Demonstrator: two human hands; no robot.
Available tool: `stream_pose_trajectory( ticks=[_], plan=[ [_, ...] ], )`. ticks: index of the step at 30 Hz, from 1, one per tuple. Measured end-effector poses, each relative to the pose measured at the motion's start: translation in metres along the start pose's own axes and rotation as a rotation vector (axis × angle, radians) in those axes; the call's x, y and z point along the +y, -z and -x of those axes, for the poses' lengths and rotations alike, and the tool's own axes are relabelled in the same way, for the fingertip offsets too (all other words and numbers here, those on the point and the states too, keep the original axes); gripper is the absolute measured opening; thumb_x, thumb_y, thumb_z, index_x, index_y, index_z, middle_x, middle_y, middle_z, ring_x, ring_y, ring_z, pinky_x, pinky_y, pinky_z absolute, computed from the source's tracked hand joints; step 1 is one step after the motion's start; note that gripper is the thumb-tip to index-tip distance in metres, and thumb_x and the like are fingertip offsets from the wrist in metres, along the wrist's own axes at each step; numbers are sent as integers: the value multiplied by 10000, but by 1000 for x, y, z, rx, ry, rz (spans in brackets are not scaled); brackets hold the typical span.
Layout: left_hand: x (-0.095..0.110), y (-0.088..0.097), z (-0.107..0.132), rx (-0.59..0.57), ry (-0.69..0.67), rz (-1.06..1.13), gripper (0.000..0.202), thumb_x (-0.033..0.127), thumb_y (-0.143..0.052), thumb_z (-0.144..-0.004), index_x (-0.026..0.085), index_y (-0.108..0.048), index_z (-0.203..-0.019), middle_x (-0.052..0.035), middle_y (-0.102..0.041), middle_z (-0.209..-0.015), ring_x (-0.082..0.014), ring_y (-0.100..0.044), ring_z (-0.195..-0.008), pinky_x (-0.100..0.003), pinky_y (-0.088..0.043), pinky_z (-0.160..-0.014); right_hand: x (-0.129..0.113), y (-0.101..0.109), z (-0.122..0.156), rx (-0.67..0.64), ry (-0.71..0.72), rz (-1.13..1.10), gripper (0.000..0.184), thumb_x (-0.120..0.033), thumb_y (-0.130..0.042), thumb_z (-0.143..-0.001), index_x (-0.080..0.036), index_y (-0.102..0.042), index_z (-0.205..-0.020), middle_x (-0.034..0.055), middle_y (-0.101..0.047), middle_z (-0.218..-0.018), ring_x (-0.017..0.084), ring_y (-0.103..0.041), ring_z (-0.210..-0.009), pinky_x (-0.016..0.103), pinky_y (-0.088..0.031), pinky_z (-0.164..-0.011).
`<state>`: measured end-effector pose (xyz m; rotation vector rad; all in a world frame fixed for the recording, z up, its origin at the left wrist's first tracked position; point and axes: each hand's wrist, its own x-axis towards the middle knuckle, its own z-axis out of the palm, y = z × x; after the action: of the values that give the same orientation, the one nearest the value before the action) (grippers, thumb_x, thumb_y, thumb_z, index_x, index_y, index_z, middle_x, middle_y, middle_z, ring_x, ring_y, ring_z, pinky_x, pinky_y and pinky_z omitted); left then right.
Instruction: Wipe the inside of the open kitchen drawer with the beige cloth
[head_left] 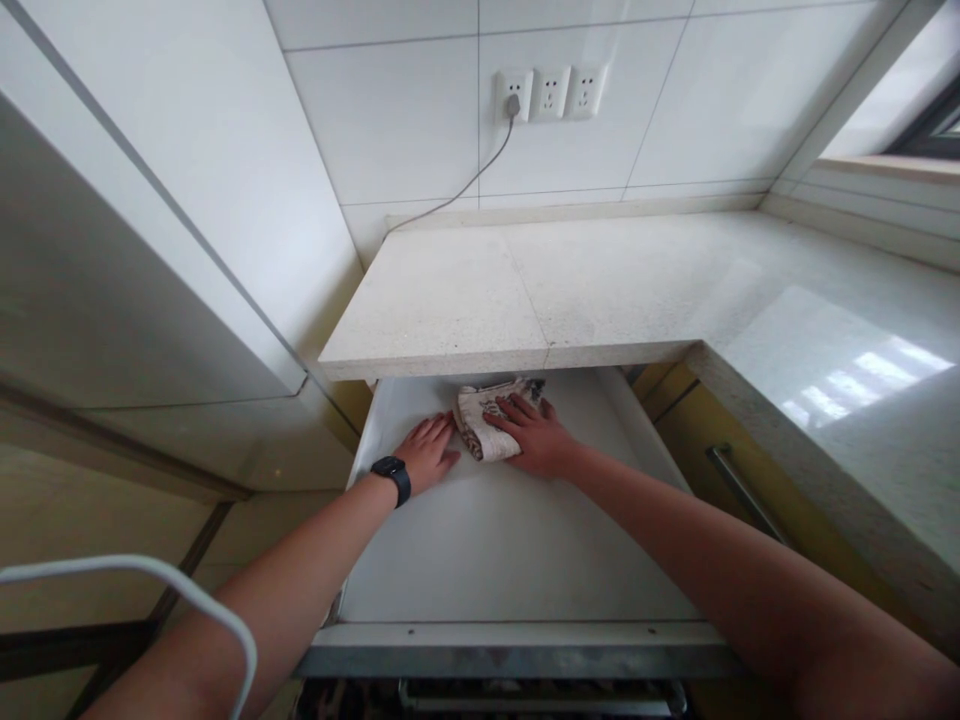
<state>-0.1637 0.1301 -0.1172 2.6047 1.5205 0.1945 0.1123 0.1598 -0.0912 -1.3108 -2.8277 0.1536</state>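
A white drawer (510,540) is pulled out below a pale stone countertop (570,290). My left hand (427,452), with a black watch on its wrist, lies flat on the drawer's floor with the fingers spread. Just to its right, my right hand (534,435) presses down on a crumpled patterned cloth (484,420) near the back of the drawer. The cloth's far end lies in the shadow under the counter's edge.
The drawer's front rail (517,650) is nearest me. A yellow cabinet front with a metal handle (742,490) stands to the right. Wall sockets (551,93) with one grey cable plugged in sit above the counter. A white curved tube (150,580) crosses the lower left.
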Motion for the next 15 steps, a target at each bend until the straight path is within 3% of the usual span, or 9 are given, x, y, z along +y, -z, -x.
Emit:
stream_pose_trajectory(
  ticks=[4, 8, 12, 15],
  plan=[
    [-13, 11, -2, 40, 56, -36, 480, 350, -491, -935, 169, -496, -1379, -122, -481, -1480, -261, -385, -1397, -447, -249, -1183, -7, -2, -2, -9, 114, -18, 812, -492, -607, -827, -404, -240, -1546, 48, -169, -1650, 383, -134, -1483, 705, -71, -1094],
    [-25, 33, -5, 79, 58, -63, 320, 277, -487, -915, 212, -636, -1191, -80, -572, -1386, -251, -461, -1331, -444, -237, -1190, -6, -3, -3, -10, 135, -28, 815, -516, -614, -825, -407, -245, -1544, 43, -192, -1645, 368, -144, -1484, 695, -70, -1100],
    [-46, 53, -1, 113, 110, -58, 344, 281, -450, -923, 208, -651, -1193, -97, -676, -1207, -275, -602, -1142, -466, -411, -1057, -7, -2, -3, -11, 136, -49, 786, -526, -599, -829, -408, -272, -1534, 39, -196, -1644, 368, -152, -1484, 704, -97, -1091],
    [-61, 60, 4, 126, 123, -19, 350, 270, -435, -924, 201, -670, -1176, -83, -705, -1148, -255, -643, -1069, -412, -482, -977, -4, -1, -4, -5, 147, -64, 761, -511, -596, -832, -405, -298, -1525, 39, -202, -1642, 361, -154, -1486, 701, -100, -1093]
  ],
)
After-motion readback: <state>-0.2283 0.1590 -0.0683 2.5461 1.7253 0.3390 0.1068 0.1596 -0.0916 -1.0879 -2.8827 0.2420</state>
